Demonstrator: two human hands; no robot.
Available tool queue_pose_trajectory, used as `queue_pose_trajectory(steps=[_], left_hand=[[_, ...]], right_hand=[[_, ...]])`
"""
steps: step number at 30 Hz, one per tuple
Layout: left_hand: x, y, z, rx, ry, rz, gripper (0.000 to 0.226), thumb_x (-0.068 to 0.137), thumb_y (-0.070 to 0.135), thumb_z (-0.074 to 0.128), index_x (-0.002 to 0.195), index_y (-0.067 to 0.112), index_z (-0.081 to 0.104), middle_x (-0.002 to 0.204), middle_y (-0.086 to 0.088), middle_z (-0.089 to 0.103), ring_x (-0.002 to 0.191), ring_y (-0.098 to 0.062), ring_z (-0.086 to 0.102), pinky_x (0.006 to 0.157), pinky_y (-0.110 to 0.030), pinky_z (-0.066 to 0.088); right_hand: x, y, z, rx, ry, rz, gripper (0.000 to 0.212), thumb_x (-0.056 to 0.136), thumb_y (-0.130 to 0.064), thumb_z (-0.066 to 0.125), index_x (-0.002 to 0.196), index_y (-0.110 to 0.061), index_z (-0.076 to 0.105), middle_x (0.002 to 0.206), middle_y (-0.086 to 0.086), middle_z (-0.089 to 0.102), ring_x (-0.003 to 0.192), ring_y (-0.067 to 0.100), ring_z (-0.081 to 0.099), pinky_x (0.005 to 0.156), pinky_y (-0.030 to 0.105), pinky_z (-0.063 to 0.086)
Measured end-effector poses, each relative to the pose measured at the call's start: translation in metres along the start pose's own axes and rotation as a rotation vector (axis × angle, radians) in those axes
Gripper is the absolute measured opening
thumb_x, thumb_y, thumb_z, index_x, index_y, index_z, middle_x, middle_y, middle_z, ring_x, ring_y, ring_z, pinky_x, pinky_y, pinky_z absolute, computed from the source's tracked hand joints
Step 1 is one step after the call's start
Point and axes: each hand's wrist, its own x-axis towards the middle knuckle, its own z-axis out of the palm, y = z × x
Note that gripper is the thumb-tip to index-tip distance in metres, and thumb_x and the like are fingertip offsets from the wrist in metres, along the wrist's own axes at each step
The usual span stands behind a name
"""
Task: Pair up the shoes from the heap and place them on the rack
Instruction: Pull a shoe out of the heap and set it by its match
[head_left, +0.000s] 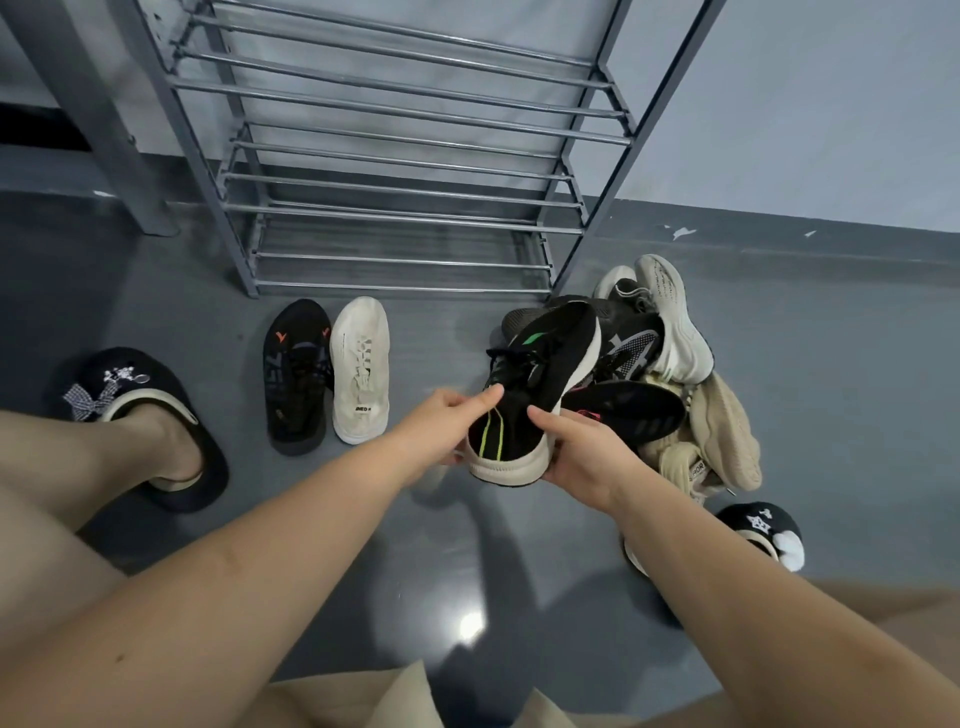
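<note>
Both hands are on the same shoe here. The left hand (447, 423) has its thumb laid along the tongue side and its fingers wrapped under the heel, while the right hand (582, 457) cups the heel from the other side, thumb pressing the black knit. What they're gripping is a black sneaker (540, 384) with a white sole, a green mark on its side and yellow-green lines down the heel, held up off the floor (441, 561) with the toe pointing away.

Just past its toe, to the right, sits the heap (670, 379): a dark shoe lying sole-up, a grey and black one, a pale off-white one on top, and beige ones at the near edge, all jumbled together.

Over to the left, a black shoe (296, 376) with orange marks and a white shoe (361, 369) lie side by side on the floor, just in front of the rack (400, 171). The grey metal rack stands against the wall, every tier bare.

The person's feet are in black slippers at either side.
</note>
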Motion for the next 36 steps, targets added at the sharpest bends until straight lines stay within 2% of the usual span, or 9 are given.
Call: queue_pose_trajectory(steps=[5,9,12,19,23,27,32,34,36], left_hand=[[0.002,-0.008,-0.016,-0.094,-0.138,-0.076,0.034,0.090,0.042,0.056,0.110,0.016,0.060,0.099,-0.002,0.067,0.086,-0.019,0.064,0.080,-0.033,0.054],[0.007,-0.017,-0.020,-0.205,-0.171,-0.091,0.016,0.091,0.030,0.058,0.098,0.016,0.061,0.092,-0.002,0.067,0.080,-0.018,0.065,0.073,-0.033,0.055],[0.010,-0.022,-0.020,-0.224,-0.171,-0.119,0.020,0.092,0.026,0.057,0.108,0.014,0.056,0.097,-0.002,0.065,0.081,-0.020,0.065,0.077,-0.037,0.056],[0.025,-0.033,-0.026,-0.224,-0.128,-0.192,0.024,0.094,0.022,0.054,0.117,0.015,0.051,0.099,-0.003,0.064,0.083,-0.022,0.064,0.069,-0.035,0.055],[0.040,-0.038,-0.035,-0.213,-0.101,-0.277,0.017,0.096,0.021,0.052,0.111,0.014,0.052,0.096,-0.004,0.064,0.080,-0.022,0.063,0.067,-0.035,0.054],[0.059,-0.044,-0.049,-0.229,-0.051,-0.342,0.024,0.096,0.019,0.051,0.119,0.011,0.050,0.101,-0.007,0.063,0.080,-0.023,0.064,0.069,-0.039,0.055],[0.094,-0.033,-0.071,-0.153,-0.009,-0.401,0.014,0.097,0.018,0.048,0.108,0.011,0.054,0.092,-0.004,0.057,0.089,-0.027,0.060,0.089,-0.045,0.051],[0.112,-0.029,-0.079,-0.119,-0.014,-0.423,0.028,0.097,0.019,0.049,0.122,0.008,0.051,0.109,-0.009,0.060,0.098,-0.030,0.059,0.089,-0.045,0.051],[0.130,-0.028,-0.084,-0.125,-0.012,-0.440,0.035,0.097,0.019,0.048,0.130,0.006,0.048,0.127,-0.014,0.055,0.106,-0.033,0.058,0.088,-0.046,0.051]], right_hand=[[-0.006,0.002,0.006,-0.060,-0.111,0.009,0.029,0.093,-0.011,0.053,0.121,-0.011,0.061,0.117,0.007,0.069,0.104,0.020,0.066,0.088,0.034,0.053],[-0.003,0.001,0.003,-0.178,-0.090,0.004,0.030,0.094,-0.015,0.054,0.123,-0.017,0.060,0.118,0.002,0.067,0.108,0.018,0.062,0.095,0.037,0.049],[0.002,0.004,-0.001,-0.297,-0.062,-0.011,0.031,0.094,-0.018,0.057,0.123,-0.024,0.061,0.117,-0.003,0.068,0.111,0.016,0.060,0.098,0.040,0.048],[0.031,0.010,0.001,-0.342,0.002,-0.016,0.039,0.093,-0.016,0.059,0.131,-0.025,0.057,0.125,0.006,0.064,0.114,0.021,0.061,0.078,0.031,0.054],[0.056,0.011,0.009,-0.413,0.011,0.041,0.042,0.093,-0.016,0.059,0.134,-0.023,0.054,0.116,0.005,0.067,0.098,0.016,0.065,0.068,0.025,0.053],[0.088,0.014,0.021,-0.488,0.001,0.089,0.044,0.092,-0.017,0.060,0.135,-0.022,0.053,0.106,0.000,0.067,0.085,0.009,0.064,0.061,0.019,0.051],[0.131,0.012,0.038,-0.493,0.030,0.111,0.038,0.095,-0.014,0.056,0.133,-0.015,0.053,0.093,-0.001,0.065,0.076,0.009,0.062,0.063,0.020,0.050],[0.148,0.008,0.041,-0.512,0.039,0.114,0.038,0.095,-0.014,0.056,0.133,-0.015,0.053,0.093,0.001,0.064,0.077,0.010,0.062,0.062,0.019,0.051],[0.163,0.004,0.044,-0.538,0.044,0.121,0.040,0.095,-0.014,0.056,0.134,-0.016,0.052,0.106,0.008,0.065,0.087,0.016,0.062,0.069,0.023,0.052]])
